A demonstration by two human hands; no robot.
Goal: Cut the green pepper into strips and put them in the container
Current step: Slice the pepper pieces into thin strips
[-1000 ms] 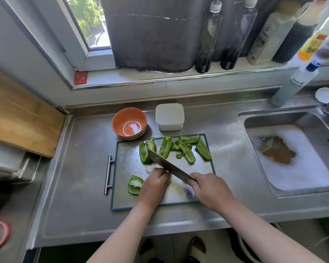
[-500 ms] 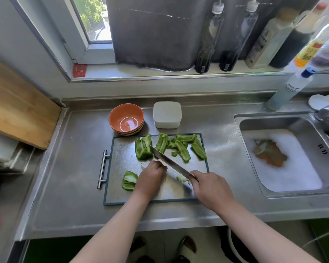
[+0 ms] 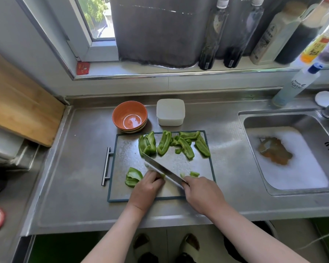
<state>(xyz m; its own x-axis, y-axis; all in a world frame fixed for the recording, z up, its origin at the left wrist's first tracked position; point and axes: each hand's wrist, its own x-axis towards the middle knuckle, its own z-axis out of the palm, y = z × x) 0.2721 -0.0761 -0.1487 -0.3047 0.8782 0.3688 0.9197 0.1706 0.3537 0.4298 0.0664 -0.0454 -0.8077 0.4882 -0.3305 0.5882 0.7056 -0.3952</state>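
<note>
A steel cutting board (image 3: 125, 154) with a dark rim lies on the counter. Several green pepper strips (image 3: 184, 144) are heaped along its far edge. An uncut pepper chunk (image 3: 133, 176) lies near the left side. My right hand (image 3: 203, 196) grips the knife (image 3: 162, 169), whose blade slants across the board. My left hand (image 3: 146, 188) holds down a pepper piece, mostly hidden under its curled fingers, right beside the blade. Small cut bits (image 3: 194, 174) lie to the right of the blade. The white lidded container (image 3: 170, 112) stands behind the board.
An orange bowl (image 3: 129, 116) sits behind the board to the left. The sink (image 3: 285, 152) on the right holds foamy water. Bottles (image 3: 211, 35) line the windowsill. A wooden board (image 3: 21, 103) leans at the left.
The knife has worked on through the held piece, and fresh cut bits now lie to the right of the blade. The camera view has shifted slightly.
</note>
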